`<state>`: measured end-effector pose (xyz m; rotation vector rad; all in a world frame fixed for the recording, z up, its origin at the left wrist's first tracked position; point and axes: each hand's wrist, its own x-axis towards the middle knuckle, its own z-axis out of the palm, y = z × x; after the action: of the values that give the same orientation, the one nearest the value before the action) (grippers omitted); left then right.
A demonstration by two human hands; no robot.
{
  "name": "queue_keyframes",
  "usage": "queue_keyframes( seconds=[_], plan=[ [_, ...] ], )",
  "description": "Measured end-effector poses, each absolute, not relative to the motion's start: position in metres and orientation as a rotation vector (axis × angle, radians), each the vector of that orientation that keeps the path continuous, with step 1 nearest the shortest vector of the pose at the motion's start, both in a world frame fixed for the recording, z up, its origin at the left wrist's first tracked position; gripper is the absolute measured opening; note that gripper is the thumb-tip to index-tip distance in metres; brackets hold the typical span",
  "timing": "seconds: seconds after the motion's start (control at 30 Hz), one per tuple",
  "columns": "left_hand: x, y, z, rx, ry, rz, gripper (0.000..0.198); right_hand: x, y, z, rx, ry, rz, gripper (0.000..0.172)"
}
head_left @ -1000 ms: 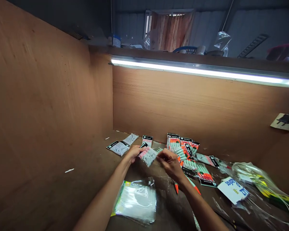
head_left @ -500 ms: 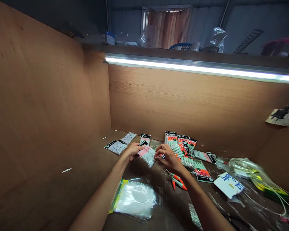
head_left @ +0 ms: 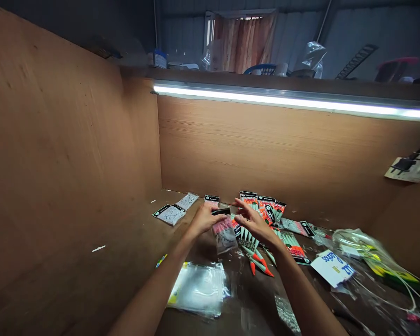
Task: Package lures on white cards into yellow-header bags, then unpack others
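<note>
My left hand (head_left: 205, 220) is closed on a small clear plastic packet (head_left: 225, 235) with a black header and pink and grey printing, gripping it near the header. The packet hangs tilted above the table. My right hand (head_left: 255, 224) is just right of it, fingers spread, holding nothing that I can see. Below the right hand lie loose pale-green lure-like pieces with orange tips (head_left: 261, 265). Behind it is a heap of orange-labelled packets (head_left: 248, 199), partly hidden by the hand. Another pink packet (head_left: 212, 199) lies behind my left hand.
Grey packets (head_left: 170, 214) lie at the back left. Clear plastic bags (head_left: 199, 289) are stacked in front. At the right are a handwritten white card (head_left: 332, 268), a plastic bag with yellow contents (head_left: 360, 249) and loose cords. A lit tube lamp (head_left: 283, 99) runs along the shelf.
My left hand has moved right with the packet, which now hangs more upright. My right hand has come away from the packet, and its fingers have spread. More loose pale pieces are uncovered.
</note>
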<state>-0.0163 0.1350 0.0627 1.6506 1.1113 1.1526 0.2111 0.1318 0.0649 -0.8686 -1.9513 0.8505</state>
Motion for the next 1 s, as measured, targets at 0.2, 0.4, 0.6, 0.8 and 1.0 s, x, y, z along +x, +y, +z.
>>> queue_keyframes(
  seconds=[0.2, 0.4, 0.6, 0.8, 1.0],
  plan=[
    [0.003, 0.123, 0.075, 1.716, 1.015, 1.275, 0.041, 0.213, 0.134, 0.067, -1.028, -1.980, 0.687, 0.022],
    [-0.021, 0.138, 0.080, 1.597, 1.047, 1.454, 0.051, 0.236, 0.120, 0.082, -1.043, -1.652, 0.316, 0.020],
    [-0.037, 0.140, 0.093, 1.513, 1.046, 1.519, 0.055, 0.239, 0.122, 0.091, -1.059, -1.470, 0.204, 0.022],
    [-0.009, 0.131, 0.081, 1.816, 0.924, 1.324, 0.084, 0.214, 0.136, 0.101, -0.908, -1.452, 0.437, 0.027],
    [-0.050, 0.153, 0.067, 1.798, 1.617, 1.331, 0.039, 0.164, 0.179, 0.091, -1.205, -2.011, 0.430, 0.044]
  ],
)
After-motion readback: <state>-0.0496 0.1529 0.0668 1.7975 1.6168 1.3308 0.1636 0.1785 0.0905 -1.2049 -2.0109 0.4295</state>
